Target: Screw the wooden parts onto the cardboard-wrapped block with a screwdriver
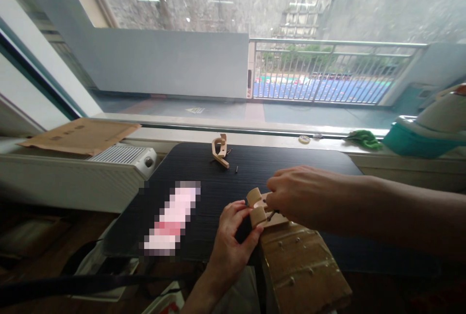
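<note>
A flat wooden board (302, 265) with small pegs lies tilted at the near edge of the black table (218, 178). At its far end sit rounded wooden pieces (257, 205). My left hand (233, 241) grips one of these pieces between thumb and fingers from the left. My right hand (302, 197) reaches across from the right with its fingers pinched together on a small dark part (271, 214) at the pieces; what that part is I cannot make out.
A small wooden bracket (220, 151) and loose dark screws (236, 169) lie at the far side of the table. A white radiator (124, 156) with cardboard (80, 134) stands left. A green cloth (364, 138) and a teal-and-white object (425, 132) rest on the windowsill.
</note>
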`<move>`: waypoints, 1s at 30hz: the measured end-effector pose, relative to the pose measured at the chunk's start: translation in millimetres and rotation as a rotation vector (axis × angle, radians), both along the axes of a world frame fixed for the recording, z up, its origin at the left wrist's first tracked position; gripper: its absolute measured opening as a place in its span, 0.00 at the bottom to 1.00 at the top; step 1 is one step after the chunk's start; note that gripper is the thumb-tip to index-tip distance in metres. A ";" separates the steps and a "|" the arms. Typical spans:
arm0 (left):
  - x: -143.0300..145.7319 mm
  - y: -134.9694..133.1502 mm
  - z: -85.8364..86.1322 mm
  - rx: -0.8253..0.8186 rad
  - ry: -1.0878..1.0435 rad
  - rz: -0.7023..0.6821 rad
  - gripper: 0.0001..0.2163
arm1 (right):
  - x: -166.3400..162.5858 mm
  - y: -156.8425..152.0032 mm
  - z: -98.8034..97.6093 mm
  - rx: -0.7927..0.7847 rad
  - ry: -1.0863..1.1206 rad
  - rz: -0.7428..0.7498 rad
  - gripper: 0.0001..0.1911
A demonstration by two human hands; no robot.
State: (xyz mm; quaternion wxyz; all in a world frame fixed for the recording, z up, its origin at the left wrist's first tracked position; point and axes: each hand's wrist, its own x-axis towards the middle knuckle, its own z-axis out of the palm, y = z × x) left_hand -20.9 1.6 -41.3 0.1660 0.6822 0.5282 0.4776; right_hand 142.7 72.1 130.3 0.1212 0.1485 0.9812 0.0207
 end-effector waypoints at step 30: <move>-3.1 -1.1 -4.3 0.015 0.001 -0.020 0.11 | -4.2 0.0 4.8 -0.028 -0.141 -0.066 0.07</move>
